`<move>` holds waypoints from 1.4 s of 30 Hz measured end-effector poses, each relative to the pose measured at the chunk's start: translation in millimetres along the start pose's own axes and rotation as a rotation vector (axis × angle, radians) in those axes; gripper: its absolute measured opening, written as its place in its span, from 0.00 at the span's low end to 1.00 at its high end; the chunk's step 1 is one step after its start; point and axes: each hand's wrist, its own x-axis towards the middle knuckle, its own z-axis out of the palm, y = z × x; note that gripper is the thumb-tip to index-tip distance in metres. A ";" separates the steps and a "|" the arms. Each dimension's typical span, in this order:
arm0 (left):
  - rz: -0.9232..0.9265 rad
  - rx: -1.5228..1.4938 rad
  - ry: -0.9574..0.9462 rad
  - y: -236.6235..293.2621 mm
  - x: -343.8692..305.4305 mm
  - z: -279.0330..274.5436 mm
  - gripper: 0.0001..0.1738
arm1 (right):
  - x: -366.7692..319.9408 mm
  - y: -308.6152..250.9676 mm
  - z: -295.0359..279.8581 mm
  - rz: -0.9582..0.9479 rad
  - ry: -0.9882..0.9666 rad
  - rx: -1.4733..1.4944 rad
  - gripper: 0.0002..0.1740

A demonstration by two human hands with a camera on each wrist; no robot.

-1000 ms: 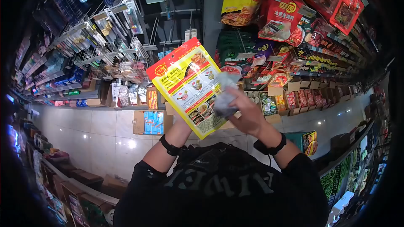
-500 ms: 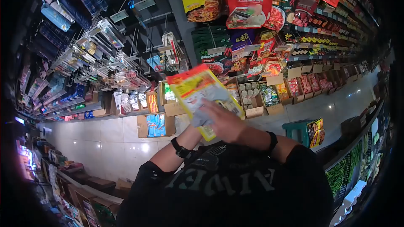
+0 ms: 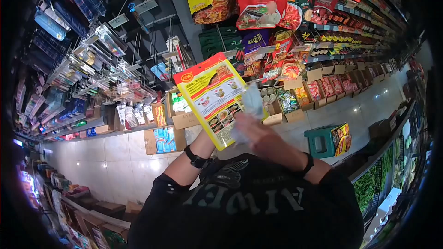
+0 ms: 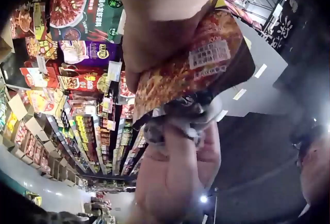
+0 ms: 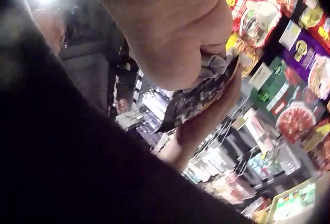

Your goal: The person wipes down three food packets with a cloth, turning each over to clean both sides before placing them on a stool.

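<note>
A yellow seasoning packet (image 3: 213,97) with a red top is held tilted in front of the chest, its printed back facing up in the head view. My left hand (image 4: 160,28) grips it from beneath; in the head view the packet hides those fingers. Over the packet's lower right side, my right hand (image 3: 253,130) holds a crumpled grey cloth (image 3: 252,99), slightly blurred, against the printed face. The left wrist view shows the packet's food-picture side (image 4: 191,64) and the right hand with the cloth behind it.
Hanging seasoning packets (image 3: 260,0) fill the rack ahead. Hooks with small goods (image 3: 106,60) are at left. Open cartons (image 3: 272,106) line the shelf bottom. A green stool (image 3: 320,142) with packets stands on the tiled floor at right; green vegetables (image 3: 369,186) lie behind it.
The right hand with the cloth has swept across the packet to the lower left, then back toward its right edge. The head view has shifted to the right. The left hand keeps its hold.
</note>
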 end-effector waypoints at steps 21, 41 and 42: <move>0.072 0.057 0.120 19.1 -30.8 -15.0 0.42 | 30.9 -74.9 18.2 0.515 0.226 0.068 0.41; -0.504 1.090 0.203 -245.8 155.1 -23.6 0.25 | -307.0 51.2 -30.3 0.939 0.902 1.246 0.22; -0.462 1.191 0.262 -262.7 162.7 -15.4 0.26 | -329.5 51.8 -42.5 0.959 0.935 1.337 0.22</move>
